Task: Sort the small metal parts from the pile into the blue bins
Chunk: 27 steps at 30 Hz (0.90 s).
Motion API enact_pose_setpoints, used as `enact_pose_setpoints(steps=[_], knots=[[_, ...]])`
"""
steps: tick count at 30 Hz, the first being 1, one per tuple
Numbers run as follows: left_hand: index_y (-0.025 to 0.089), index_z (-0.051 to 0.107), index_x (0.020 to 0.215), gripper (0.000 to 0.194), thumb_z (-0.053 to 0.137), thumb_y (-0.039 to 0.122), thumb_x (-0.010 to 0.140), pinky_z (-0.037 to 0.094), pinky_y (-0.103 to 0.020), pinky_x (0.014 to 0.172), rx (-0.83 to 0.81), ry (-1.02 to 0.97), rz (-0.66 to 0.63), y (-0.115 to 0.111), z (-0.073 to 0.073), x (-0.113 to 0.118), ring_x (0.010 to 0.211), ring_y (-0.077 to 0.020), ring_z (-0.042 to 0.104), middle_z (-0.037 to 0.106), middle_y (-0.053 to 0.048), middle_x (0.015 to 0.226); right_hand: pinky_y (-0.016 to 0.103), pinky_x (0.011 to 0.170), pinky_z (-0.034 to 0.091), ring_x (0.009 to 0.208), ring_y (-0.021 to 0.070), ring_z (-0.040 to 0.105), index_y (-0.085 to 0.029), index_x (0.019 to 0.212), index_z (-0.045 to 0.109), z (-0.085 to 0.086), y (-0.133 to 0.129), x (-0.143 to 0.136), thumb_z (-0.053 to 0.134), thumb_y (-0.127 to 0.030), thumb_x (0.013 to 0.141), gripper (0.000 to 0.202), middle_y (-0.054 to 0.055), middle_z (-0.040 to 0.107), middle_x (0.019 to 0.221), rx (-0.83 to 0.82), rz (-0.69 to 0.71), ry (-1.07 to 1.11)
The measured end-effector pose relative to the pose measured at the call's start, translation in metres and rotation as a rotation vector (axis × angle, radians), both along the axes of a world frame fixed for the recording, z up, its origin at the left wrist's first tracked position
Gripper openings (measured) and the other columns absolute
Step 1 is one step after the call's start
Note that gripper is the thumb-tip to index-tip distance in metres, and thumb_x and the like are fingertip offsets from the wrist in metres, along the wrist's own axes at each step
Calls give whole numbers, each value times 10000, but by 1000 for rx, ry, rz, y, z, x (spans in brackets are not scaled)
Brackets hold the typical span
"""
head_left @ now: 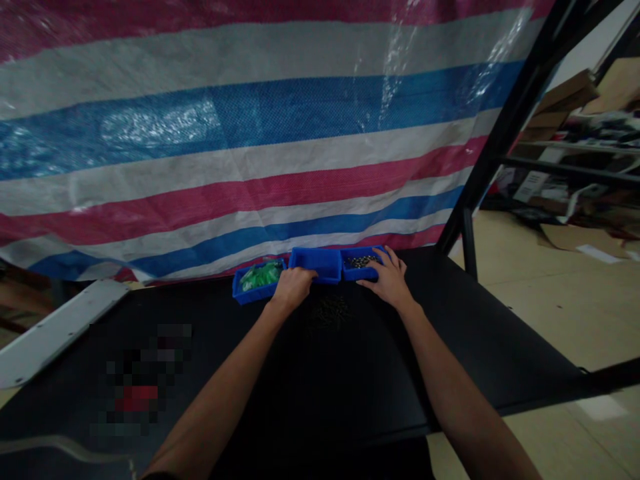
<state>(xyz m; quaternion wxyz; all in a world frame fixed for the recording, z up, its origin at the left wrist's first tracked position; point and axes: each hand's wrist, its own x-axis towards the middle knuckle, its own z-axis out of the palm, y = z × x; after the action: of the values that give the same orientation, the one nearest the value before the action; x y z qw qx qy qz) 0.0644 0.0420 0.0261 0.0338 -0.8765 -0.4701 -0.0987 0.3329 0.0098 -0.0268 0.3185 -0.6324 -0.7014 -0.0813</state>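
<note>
Three blue bins stand in a row at the back of the black table. Green items in clear plastic fill the left bin (pixel 257 279). The middle bin (pixel 320 261) looks empty inside, and my left hand (pixel 295 287) has its fingers closed on that bin's front left corner. Small metal parts (pixel 361 261) lie in the right bin (pixel 353 273). My right hand (pixel 389 277) spreads its fingers over the right end of that bin, touching its rim, with nothing visible held. A loose pile of small dark screw-like pieces (pixel 333 312) lies on the table in front of the bins.
A striped plastic sheet (pixel 250 133) hangs behind the black table (pixel 465 333). Black metal posts (pixel 505 127) rise at the right. A white panel (pixel 65 327) lies at the left, near a pixelated patch with red. Cardboard and clutter fill shelves at the far right.
</note>
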Motion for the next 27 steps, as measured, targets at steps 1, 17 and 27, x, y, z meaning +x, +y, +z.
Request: enact_pose_setpoints(steps=[1,17,27], knots=[[244,742,1071,277,573,133,883,544,-351,830,-9,2,-8,-1,-1,1,890,-255,719,757,-100,960,669,995,363,1387,429,353,-211,890,710,-1,2,2,852,-363,652,317,147,540,1406,-12,8,23],[239,757,1036,269,665,115,816,546,-446,890,-85,-71,-123,-15,8,1,976,-289,700,757,-84,1034,457,936,534,1018,284,699,-229,752,714,7,-1,9,823,-429,684,239,78,749,1092,56,67,330],[161,649,1227,368,659,270,875,500,-408,1028,-117,-649,-163,-6,-9,-4,1136,-239,654,689,-120,1230,464,928,543,915,279,720,-218,715,713,36,-15,-26,812,-486,677,288,93,766,985,330,96,618]])
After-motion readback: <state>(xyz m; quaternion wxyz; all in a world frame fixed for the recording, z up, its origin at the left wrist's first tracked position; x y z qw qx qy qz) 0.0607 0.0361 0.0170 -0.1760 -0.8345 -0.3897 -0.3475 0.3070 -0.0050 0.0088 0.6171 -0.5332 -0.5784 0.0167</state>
